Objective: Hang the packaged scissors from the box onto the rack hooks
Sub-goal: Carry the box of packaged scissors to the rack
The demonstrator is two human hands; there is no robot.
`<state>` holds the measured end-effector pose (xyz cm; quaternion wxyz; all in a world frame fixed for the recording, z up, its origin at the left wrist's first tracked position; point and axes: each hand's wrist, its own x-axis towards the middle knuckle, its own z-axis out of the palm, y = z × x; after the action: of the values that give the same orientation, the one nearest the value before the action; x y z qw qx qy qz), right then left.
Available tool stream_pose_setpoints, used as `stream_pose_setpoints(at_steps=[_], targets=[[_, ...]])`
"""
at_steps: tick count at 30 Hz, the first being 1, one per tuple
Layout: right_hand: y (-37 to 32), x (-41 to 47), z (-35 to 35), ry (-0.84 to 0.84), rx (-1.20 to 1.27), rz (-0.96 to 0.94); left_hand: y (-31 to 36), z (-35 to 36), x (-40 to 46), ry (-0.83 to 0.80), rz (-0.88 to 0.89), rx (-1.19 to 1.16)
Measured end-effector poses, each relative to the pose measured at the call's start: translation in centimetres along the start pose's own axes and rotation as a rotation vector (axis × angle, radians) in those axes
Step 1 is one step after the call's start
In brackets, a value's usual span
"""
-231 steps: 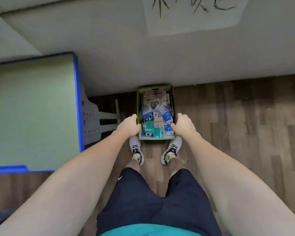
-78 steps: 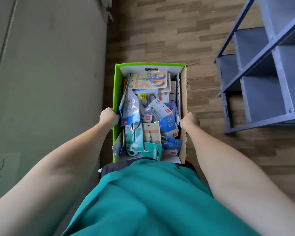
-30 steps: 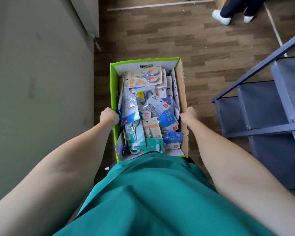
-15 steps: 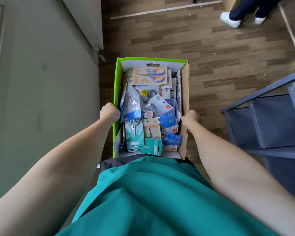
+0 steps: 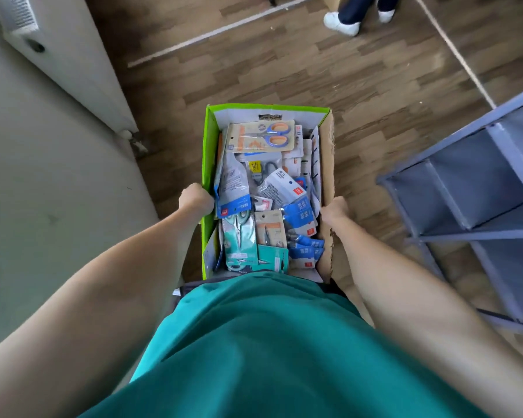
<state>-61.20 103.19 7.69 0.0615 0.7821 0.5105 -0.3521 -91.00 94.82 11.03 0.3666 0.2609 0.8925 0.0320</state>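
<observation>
A cardboard box with a green left wall is held off the floor against my waist. It is full of several packaged scissors; a pack with orange-and-blue handles lies on top at the far end, a teal pack near me. My left hand grips the box's left wall. My right hand grips the brown right wall. No rack hooks are in view.
A pale wall with a white radiator runs along the left. A grey-blue shelf unit stands at the right. Another person's feet in white shoes stand on the wooden floor ahead.
The box was lifted from the floor and carried through a turn. Over the last second the floor ahead and the shelf unit have shifted in view; both hands keep their grip.
</observation>
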Motion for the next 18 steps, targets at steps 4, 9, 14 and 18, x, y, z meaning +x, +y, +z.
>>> stream_pose_setpoints(at_steps=[4,9,14,18], targets=[[-2.9,0.1,0.4,0.044,0.024,0.026,0.3,-1.7,3.0,-0.013,0.048,0.014],[-6.1,0.6,-0.8,0.107,-0.020,0.050,3.1,-4.3,5.9,-0.049,0.074,0.030],[-7.0,2.0,-1.9,0.108,0.007,0.103,6.8,-5.1,8.0,-0.051,0.131,0.099],[-7.7,5.0,-3.5,0.108,0.071,0.145,10.7,-5.0,9.7,-0.053,0.158,0.110]])
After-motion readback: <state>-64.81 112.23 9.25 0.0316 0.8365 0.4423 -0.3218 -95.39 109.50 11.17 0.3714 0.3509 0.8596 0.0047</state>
